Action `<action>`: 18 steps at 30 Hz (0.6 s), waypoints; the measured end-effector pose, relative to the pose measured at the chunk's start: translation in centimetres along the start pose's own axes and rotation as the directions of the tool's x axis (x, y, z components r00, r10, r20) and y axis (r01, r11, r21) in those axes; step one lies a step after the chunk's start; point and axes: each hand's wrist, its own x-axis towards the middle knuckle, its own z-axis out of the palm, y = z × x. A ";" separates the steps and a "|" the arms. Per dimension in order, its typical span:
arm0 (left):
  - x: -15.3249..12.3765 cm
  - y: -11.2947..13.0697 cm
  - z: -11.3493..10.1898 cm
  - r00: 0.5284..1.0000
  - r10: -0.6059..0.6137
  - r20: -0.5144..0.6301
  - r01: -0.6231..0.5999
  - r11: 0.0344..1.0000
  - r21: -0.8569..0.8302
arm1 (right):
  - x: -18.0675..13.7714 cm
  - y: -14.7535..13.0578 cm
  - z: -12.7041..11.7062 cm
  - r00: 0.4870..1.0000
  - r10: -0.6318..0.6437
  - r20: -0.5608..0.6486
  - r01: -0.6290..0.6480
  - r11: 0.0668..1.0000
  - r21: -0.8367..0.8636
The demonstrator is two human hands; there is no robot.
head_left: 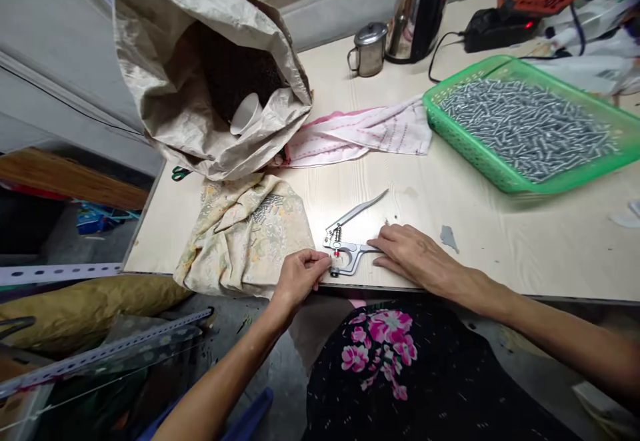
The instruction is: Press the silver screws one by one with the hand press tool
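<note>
A pair of metal snap pliers (353,254) lies near the front edge of the table, its upper handle raised, with a spring and a red part at the jaw. My right hand (413,254) is closed around the end of the lower handle. Beside the jaw, my left hand (303,273) pinches with thumb and forefinger; whatever is between the fingertips is too small to make out. Left of the pliers a patterned yellowish cloth (230,248) is spread, with a pile of small metal pins (265,208) on it.
Behind the cloth, an open sack (165,94) with dark contents holds a white cup (246,114). A pink-white towel (380,128) lies mid-table. At right stands a green basket (480,161) full of metal pins. A lidded mug (371,51), a kettle (417,14) and a charger (493,31) are at the back.
</note>
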 end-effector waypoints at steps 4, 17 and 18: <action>0.8 -0.1 0.4 0.994 -0.103 0.043 0.099 0.991 0.086 | 0.1 0.5 1.2 0.999 -0.035 -0.038 0.035 0.999 0.009; 1.6 2.4 0.5 0.947 -0.306 0.101 0.270 0.924 0.271 | 0.2 0.4 1.1 0.996 -0.032 -0.087 0.044 0.990 0.137; 1.6 2.6 0.5 0.943 -0.314 0.105 0.274 0.918 0.287 | 0.2 0.4 1.1 0.995 -0.032 -0.095 0.045 0.989 0.139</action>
